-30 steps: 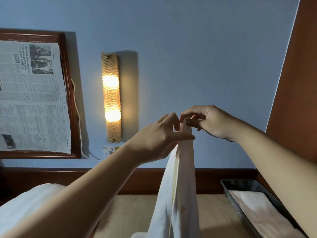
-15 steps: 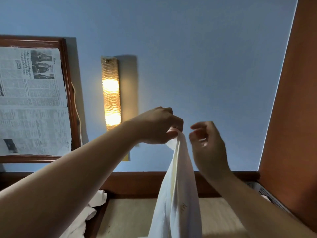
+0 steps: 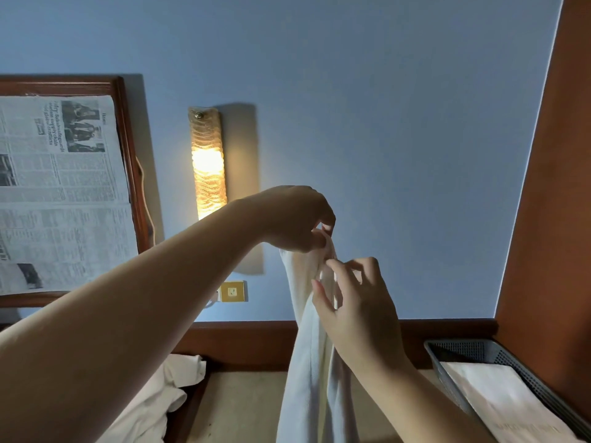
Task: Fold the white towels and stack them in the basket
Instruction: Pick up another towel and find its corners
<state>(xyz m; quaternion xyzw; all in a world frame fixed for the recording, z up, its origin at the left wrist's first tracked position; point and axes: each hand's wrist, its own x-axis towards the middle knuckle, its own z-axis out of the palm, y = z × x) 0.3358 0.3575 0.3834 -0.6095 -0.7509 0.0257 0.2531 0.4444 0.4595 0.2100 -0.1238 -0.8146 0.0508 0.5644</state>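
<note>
A: Hands, two. Your left hand [image 3: 294, 219]?

B: Raised, pinching the towel [image 3: 315, 362] by its top edge so the cloth hangs straight and the layers line up.

A: Right hand [image 3: 351, 302]?

B: Just below, fingers [image 3: 323, 292] curled onto the hanging edges, probably to find a corner for the fold.

A: Towel's position?

B: Draped between both hands, over the table [image 3: 243, 407].

A: Basket [image 3: 463, 353]?

B: At your right, one folded towel [image 3: 505, 398] inside, near for stacking.

A: Remaining stock?

B: Loose pile [image 3: 153, 401], left.
</note>
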